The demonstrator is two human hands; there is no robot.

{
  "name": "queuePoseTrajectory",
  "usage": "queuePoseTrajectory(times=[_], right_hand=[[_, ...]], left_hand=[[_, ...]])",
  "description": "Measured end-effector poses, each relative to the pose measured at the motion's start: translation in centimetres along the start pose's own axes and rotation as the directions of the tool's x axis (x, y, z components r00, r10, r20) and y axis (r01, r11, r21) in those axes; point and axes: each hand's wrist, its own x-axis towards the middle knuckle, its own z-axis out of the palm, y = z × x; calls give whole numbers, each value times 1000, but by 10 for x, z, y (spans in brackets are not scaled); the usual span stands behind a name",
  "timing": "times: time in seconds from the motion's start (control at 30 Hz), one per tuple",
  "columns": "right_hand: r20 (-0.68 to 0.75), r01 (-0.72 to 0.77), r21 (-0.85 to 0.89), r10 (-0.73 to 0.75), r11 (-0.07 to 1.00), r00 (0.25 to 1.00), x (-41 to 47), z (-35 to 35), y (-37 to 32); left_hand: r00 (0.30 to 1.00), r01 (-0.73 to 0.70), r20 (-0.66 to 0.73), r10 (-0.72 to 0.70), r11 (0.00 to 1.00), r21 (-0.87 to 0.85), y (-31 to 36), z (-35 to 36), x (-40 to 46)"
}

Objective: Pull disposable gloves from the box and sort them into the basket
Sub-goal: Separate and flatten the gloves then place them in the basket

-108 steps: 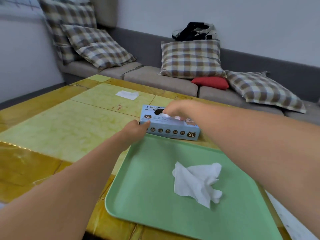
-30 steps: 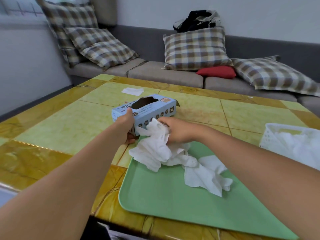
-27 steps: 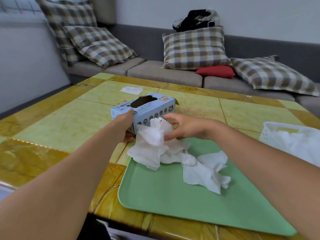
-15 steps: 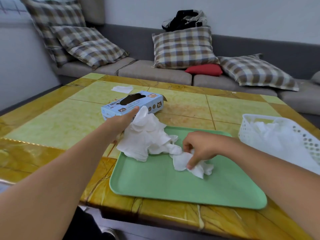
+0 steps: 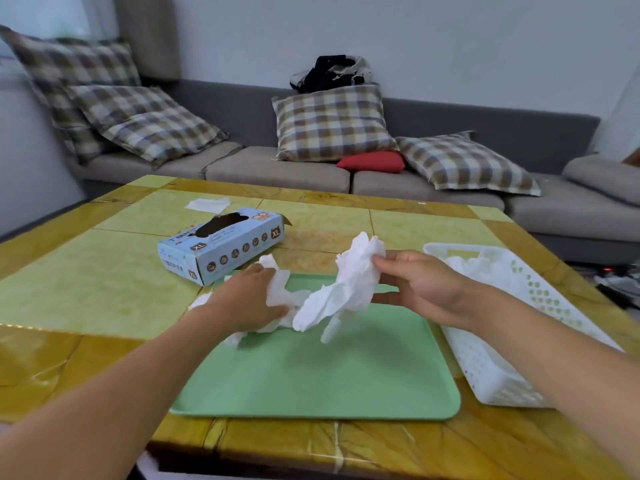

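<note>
On the yellow tabletop (image 5: 86, 292) the basket (image 5: 540, 299) at frame right already holds gloves, while the right hand (image 5: 420, 289) pinches a lifted glove (image 5: 349, 289) and the left hand (image 5: 249, 303) grips the remaining pile (image 5: 277, 296) on the green tray (image 5: 329, 382), the box (image 5: 221, 247) lying apart.

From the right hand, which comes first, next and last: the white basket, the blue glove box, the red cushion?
Head view, measured from the right hand:
1. White basket, just to its right.
2. Blue glove box, across the table on the left.
3. Red cushion, back on the sofa.
</note>
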Motion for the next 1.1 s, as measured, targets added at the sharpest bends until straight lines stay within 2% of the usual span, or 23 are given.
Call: queuePoseTrajectory(times=[0.1,0.2,0.23,0.3,0.33,0.37,0.4,0.43,0.47,0.5,0.53,0.57,0.67,0.7,0.73,0.8,0.83,0.87,0.9,0.93,1.0,1.1], right_hand=[[-112,95,175,-76,980,991,-5,-3,4],[-101,90,398,-54,913,993,-7,-11,-2],[-90,68,461,-30,885,995,-6,-14,-6],[-85,22,513,25,858,996,-3,-15,-6],[-88,7,509,44,861,995,-1,-16,-5],[-94,-1,499,55,867,994,0,-14,-4],[-106,-4,481,63,877,992,1,-12,-4],[-125,-5,462,71,887,990,2,-10,-3],[-148,-1,431,71,902,986,4,-7,-2],[-153,6,403,61,915,986,6,-3,-1],[-148,18,383,42,924,988,5,1,-2],[-110,27,383,17,923,994,3,4,-5],[114,16,404,-67,915,991,-13,4,-20],[136,16,403,-77,915,988,-18,1,-24],[113,41,367,-88,929,990,-22,-2,-28],[-108,162,126,-149,979,983,-26,-8,-30],[-243,180,-33,-182,983,953,-26,-12,-29],[-320,147,-133,-183,980,930,-25,-15,-27],[-316,81,-163,-129,983,940,-26,-17,-25],[-246,7,-127,-39,992,968,-26,-17,-22],[-122,-90,14,91,996,988,-27,-12,-17],[-117,-52,175,73,983,990,-23,-7,-16]], left_hand=[[997,81,16,-81,997,4,15,2,2],[973,220,58,-223,974,58,22,-4,-2],[968,250,-8,-251,960,127,27,-9,-2],[937,244,-297,-183,952,185,40,-20,-8],[881,138,-468,-77,986,97,50,-28,-13],[822,-61,-569,5,995,-78,61,-37,-20],[815,-270,-578,33,905,-328,72,-47,-26],[868,-390,-489,81,722,-572,83,-52,-32],[923,-378,-351,158,547,-747,94,-53,-37],[951,-295,-212,223,458,-838,103,-50,-39],[953,-232,-122,276,412,-881,111,-45,-39],[952,-198,-90,293,366,-909,117,-40,-38],[988,-126,-104,115,207,-970,126,-34,-30],[994,-101,-95,47,164,-981,126,-36,-28],[997,-74,-74,0,119,-990,126,-38,-26],[1000,16,17,-9,-48,-999,127,-43,-24],[996,88,84,31,-170,-982,125,-46,-24],[982,179,155,108,-270,-946,123,-51,-27],[957,268,212,200,-314,-911,122,-55,-31],[922,343,249,297,-326,-881,120,-58,-36],[855,432,282,434,-299,-851,119,-63,-43],[833,443,307,460,-224,-868,116,-67,-45]])
